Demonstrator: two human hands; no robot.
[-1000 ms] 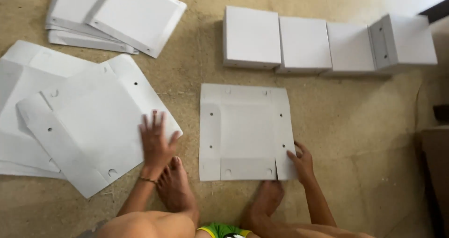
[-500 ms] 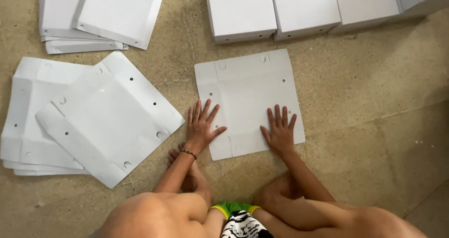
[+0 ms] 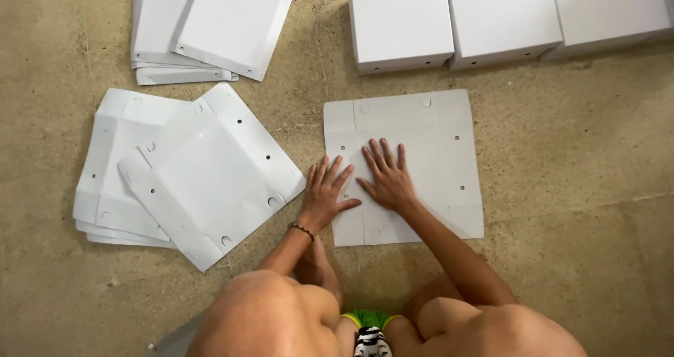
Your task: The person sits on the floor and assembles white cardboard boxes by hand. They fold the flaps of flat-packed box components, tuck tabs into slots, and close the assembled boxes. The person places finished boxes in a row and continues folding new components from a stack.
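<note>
A white flat sheet [image 3: 407,164] of die-cut card lies on the floor [image 3: 576,209] in front of the kneeling person, below the row of folded boxes [image 3: 400,23] along the floor's far edge. Both hands rest flat on it. The left hand [image 3: 324,192] sits at the sheet's left edge, fingers spread, partly over the bare floor. The right hand [image 3: 387,178] lies nearer the middle, fingers spread and pointing away from the person. Neither grip is closed on anything; both palms press down, open.

The risks, as I judge them:
- The floor looks rough and gritty, so pressing hard could scuff or dirty the sheet's underside.
- With the left hand half off the edge, uneven pressure could crease the card away from its score lines, and a side flap might then fold crooked.
- The sheet is light and only pinned by the palms, so a push could make it slide on the floor.
- The stack [image 3: 182,171] of blanks lies just beside the left hand; a sideways sweep of the arm could knock its skewed top sheet further askew.
- A second pile [image 3: 210,27] lies near the far-left corner, well apart and unlikely to be disturbed.
</note>
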